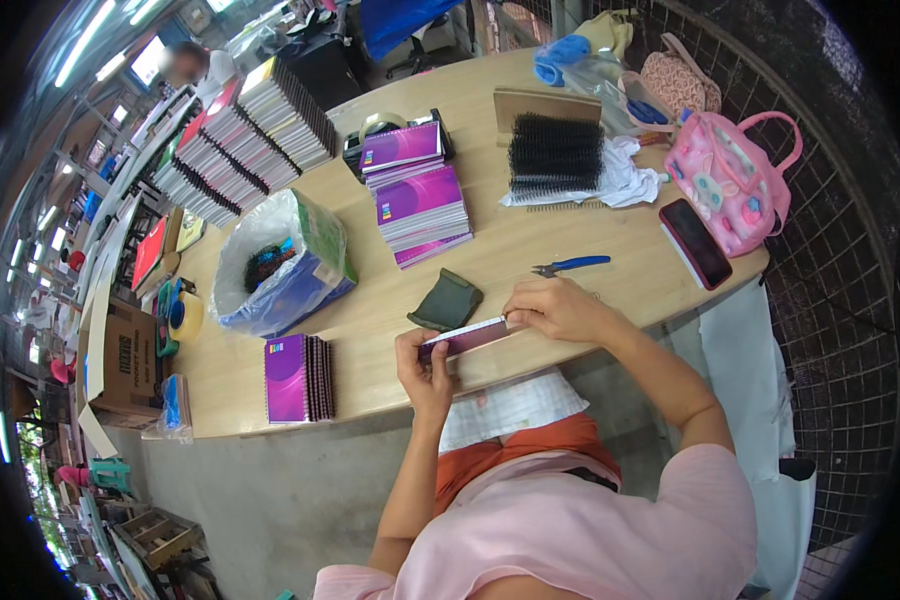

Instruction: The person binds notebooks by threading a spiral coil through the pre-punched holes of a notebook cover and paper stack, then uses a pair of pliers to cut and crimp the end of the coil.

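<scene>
My left hand (425,368) grips one end of a purple notebook (465,338) held on edge at the near rim of the wooden table (510,250). My right hand (560,308) holds its other end, fingers pinched on the top edge. Blue-handled pliers (570,265) lie just beyond my right hand. A dark green cloth (447,300) sits just past the notebook. Two stacks of purple notebooks (420,195) rest farther back, with a row of black spiral coils (555,155) on white paper to their right.
Bound purple notebooks (298,378) stand at the near left edge. A plastic bag (280,265) with black coils sits left. A black phone (696,242), pink bag (735,180), tape rolls (182,315), rows of notebooks (240,140) and a cardboard box (125,360) surround them.
</scene>
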Demonstrator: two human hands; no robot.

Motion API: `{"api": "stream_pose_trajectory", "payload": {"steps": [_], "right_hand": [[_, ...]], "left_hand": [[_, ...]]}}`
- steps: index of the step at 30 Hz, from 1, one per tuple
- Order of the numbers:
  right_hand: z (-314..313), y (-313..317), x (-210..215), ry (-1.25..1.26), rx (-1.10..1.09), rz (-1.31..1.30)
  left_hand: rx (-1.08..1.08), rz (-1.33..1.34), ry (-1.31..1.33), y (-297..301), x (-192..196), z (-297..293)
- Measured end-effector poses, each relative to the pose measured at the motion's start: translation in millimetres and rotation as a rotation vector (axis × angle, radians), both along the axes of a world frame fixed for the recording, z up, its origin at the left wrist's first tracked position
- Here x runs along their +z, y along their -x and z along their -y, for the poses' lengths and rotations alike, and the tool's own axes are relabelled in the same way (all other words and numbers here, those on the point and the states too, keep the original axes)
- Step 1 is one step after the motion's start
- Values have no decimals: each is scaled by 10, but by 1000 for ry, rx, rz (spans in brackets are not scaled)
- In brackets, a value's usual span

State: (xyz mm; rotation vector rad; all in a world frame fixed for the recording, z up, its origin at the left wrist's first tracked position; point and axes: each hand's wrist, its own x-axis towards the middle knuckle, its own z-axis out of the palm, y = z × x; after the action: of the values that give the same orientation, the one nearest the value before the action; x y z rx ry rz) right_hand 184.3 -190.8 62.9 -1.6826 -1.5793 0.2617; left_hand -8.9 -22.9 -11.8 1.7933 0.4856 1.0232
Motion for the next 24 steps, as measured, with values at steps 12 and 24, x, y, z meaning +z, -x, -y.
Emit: {"api": "stream_pose_trajectory", "payload": {"steps": [12, 24], "right_hand": [[-119, 166, 57, -10, -102, 272], [-803, 216, 64, 275, -246, 108]], "left_hand": [[-10, 9, 7, 4, 63, 15], [-72, 11, -44, 245, 84, -186]]}}
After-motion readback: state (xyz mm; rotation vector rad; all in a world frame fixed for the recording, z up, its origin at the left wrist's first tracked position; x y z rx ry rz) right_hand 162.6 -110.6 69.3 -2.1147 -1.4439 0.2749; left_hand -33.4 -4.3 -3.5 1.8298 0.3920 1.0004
